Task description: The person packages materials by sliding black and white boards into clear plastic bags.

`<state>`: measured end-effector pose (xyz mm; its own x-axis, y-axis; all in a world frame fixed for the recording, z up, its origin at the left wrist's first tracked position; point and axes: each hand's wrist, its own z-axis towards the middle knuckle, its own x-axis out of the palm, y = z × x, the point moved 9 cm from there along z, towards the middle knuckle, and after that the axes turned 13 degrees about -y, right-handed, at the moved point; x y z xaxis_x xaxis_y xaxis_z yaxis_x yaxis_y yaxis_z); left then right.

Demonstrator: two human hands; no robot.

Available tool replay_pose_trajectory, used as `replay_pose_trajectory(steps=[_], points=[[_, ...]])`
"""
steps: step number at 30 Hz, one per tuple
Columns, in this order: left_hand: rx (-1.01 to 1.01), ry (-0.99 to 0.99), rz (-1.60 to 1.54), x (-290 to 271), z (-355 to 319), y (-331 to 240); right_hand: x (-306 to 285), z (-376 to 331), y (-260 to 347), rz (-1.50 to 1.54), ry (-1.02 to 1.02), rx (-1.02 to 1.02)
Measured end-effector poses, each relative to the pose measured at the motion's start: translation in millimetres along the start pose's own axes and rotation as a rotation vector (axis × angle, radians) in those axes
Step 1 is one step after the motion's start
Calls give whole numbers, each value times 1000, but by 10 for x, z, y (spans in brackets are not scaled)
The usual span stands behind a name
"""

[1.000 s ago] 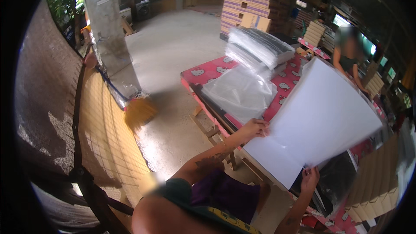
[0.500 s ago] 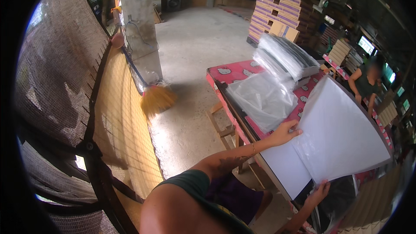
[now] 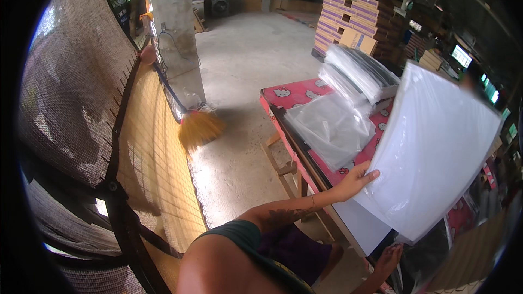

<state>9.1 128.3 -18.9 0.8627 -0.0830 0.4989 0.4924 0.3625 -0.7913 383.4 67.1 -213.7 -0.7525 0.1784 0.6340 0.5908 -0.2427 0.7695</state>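
Observation:
A large white sheet [image 3: 436,147] in a clear plastic bag is raised and tilted over the table. My left hand [image 3: 357,181] is closed on its left edge, with the thumb on the near face. By the lower corner, my right hand [image 3: 388,260] has curled fingers at the plastic's edge. Beneath it, a flat white sheet [image 3: 364,223] lies on the table, partly covered by the raised one. Dark sheets in clear plastic [image 3: 422,264] are beside my right hand. Further up the table lies a pile of empty-looking clear plastic bags [image 3: 333,128].
The table [image 3: 283,93] has a pink patterned cover. A stack of plastic-wrapped packs [image 3: 362,73] stands at its far end. Stacked cartons [image 3: 346,22] rise behind. A broom [image 3: 200,128] leans by a concrete pillar [image 3: 177,38] on the left. Another person is mostly hidden behind the raised sheet.
The bagged white sheet has been lifted and tilted more upright, its far edge higher, now covering most of the other person. My right hand has moved slightly lower and left.

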Motion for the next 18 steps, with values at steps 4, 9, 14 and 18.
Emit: replay_pose_trajectory(steps=[4, 9, 14, 18], points=[[62, 0, -39, 246, 24, -362, 1430, -379, 547, 384, -15, 41], [-8, 119, -1, 742, -176, -89, 1599, -83, 964, 229, -448, -201], [-369, 241, 82, 859, -826, 529, 1330, -22, 1355, 156, -526, -474], [-288, 370, 304, 517, -725, 524, -124, 316, 1523, -841, -639, -801]])
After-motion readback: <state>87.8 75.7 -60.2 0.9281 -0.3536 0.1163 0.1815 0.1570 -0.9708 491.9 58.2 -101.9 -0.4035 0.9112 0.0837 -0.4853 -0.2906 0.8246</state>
